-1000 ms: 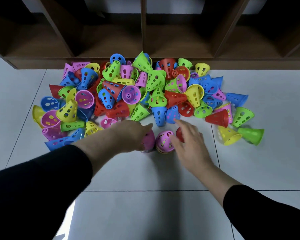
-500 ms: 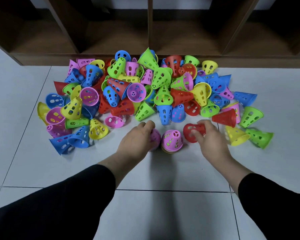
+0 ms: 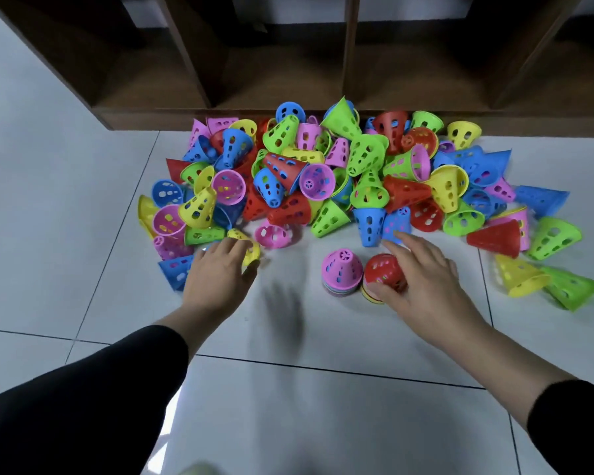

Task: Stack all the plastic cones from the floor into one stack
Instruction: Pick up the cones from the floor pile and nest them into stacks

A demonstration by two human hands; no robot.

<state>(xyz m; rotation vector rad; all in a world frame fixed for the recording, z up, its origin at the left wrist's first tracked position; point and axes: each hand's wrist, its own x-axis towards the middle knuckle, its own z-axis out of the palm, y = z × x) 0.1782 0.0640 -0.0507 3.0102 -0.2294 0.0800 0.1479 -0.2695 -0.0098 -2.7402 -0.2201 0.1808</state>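
A heap of perforated plastic cones (image 3: 340, 180) in red, blue, green, yellow and pink lies on the floor against a shelf. In front of it stand two short stacks side by side: one topped by a pink cone (image 3: 342, 270), one topped by a red cone (image 3: 384, 270). My right hand (image 3: 426, 279) lies against the red-topped stack, thumb on the red cone, fingers spread toward a blue cone (image 3: 396, 222). My left hand (image 3: 218, 275) curls around a yellow cone (image 3: 246, 246) at the heap's near left edge.
A dark wooden shelf unit (image 3: 323, 111) with open floor-level compartments stands right behind the heap. Stray yellow (image 3: 518, 277) and green cones (image 3: 570, 289) lie at the right. The pale tiled floor (image 3: 288, 389) stretches toward me.
My right hand set the red cone upright beside the pink-topped stack and spread its fingers. My left hand left the pink stack and moved left onto the yellow cone.
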